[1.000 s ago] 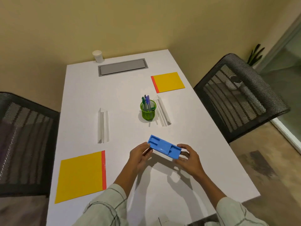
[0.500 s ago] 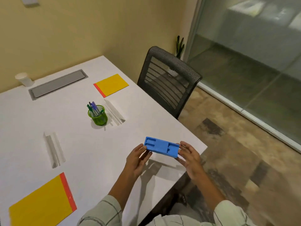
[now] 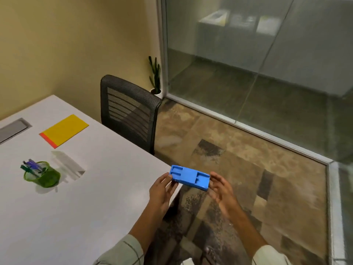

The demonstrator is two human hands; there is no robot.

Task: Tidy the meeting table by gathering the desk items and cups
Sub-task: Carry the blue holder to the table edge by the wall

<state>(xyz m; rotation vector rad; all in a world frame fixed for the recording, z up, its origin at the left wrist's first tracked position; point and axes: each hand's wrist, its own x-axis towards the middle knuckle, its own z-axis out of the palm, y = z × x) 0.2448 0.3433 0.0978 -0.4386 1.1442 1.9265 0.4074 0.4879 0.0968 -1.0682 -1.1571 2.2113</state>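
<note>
A flat blue plastic tray (image 3: 189,177) with slotted ends hangs in the air just past the right edge of the white table (image 3: 80,207). My left hand (image 3: 162,190) pinches its left end and my right hand (image 3: 219,190) holds its right end with curled fingers. On the table at the left stands a green mesh pen cup (image 3: 43,175) with several pens. A clear acrylic name stand (image 3: 67,165) lies beside the cup. Farther back lies a yellow pad (image 3: 64,130) with a red edge.
A black mesh chair (image 3: 129,111) stands against the table's far right side. A grey cable hatch (image 3: 11,129) is set in the tabletop at the far left. A glass wall (image 3: 257,73) and a small potted plant (image 3: 155,77) bound the carpeted floor to the right.
My view has swung to the right. Both hands have carried the blue tray from over the table out past its right edge; the paper cup and nearer yellow pad left the view.
</note>
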